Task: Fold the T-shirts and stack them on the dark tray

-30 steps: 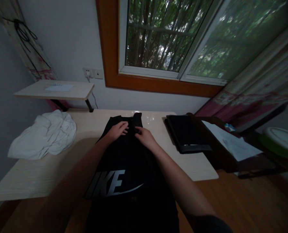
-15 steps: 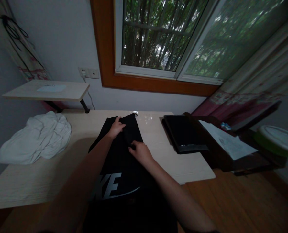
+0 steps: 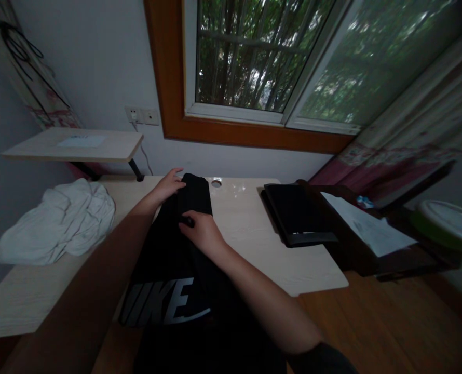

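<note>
Pinching blk garment (image 3: 164, 249) by its folded side w/ R hand (image 3: 203, 232), fingers curled in, thumb and forefinger nearly together. Touching its far L corner w/ L hand (image 3: 169, 186), fingers loosely parted, approx. halfway; can't tell if gripping any cloth there. Having garment lengthwise on pale table (image 3: 250, 223), straight ahead, w/ pale NIKE print (image 3: 159, 301) nr. close end. Also seeing crumpled white cloth (image 3: 67, 223) to L, flat blk item (image 3: 293, 214) to R.
</note>
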`<state>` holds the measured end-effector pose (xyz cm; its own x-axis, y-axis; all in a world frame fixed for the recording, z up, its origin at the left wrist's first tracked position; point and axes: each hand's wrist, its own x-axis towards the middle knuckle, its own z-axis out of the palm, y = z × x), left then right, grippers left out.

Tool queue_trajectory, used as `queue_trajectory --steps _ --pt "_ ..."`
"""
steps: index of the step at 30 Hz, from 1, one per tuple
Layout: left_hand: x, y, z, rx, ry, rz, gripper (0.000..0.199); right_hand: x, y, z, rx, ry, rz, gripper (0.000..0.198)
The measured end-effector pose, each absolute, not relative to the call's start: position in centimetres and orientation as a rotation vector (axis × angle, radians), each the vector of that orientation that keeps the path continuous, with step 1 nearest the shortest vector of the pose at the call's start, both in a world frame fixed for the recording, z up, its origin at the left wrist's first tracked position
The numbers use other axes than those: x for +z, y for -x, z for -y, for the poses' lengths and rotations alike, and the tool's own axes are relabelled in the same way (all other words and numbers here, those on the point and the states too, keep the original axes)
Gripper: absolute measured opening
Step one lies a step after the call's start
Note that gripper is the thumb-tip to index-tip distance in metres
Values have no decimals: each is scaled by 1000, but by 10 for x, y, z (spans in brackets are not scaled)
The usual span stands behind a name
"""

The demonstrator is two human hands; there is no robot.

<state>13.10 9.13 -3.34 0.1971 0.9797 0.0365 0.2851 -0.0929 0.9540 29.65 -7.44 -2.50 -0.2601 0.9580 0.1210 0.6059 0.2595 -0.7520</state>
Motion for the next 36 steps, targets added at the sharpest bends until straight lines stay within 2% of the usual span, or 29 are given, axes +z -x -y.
queue_trajectory --steps 5,10,13,16,21,24,28,36 --pt "-59 -96 -94 950 -1483 -1326 68 -58 -280 74 1360 1133 2001 51" --pt "-93 -82 -85 964 -1433 -1344 63 -84 -295 78 1574 1107 2056 30" --pt "-103 -82 -77 1012 -1453 -1390 66 -88 -305 71 1711 1044 1950 27" --pt "-104 -80 -60 957 -1586 -1598 74 -89 -314 54 1553 1048 1961 25" --pt "-100 -73 2 764 -1819 -1779 84 -94 -332 22 859 1125 2149 23" --pt "-105 -71 37 730 -1887 -1721 82 -104 -342 15 617 1116 2273 19" --pt "-114 -75 56 819 -1888 -1765 67 -113 -351 21 499 1078 2334 17" --pt "-121 -112 59 840 -1912 -1545 67 -105 -394 48 465 1174 2337 15"
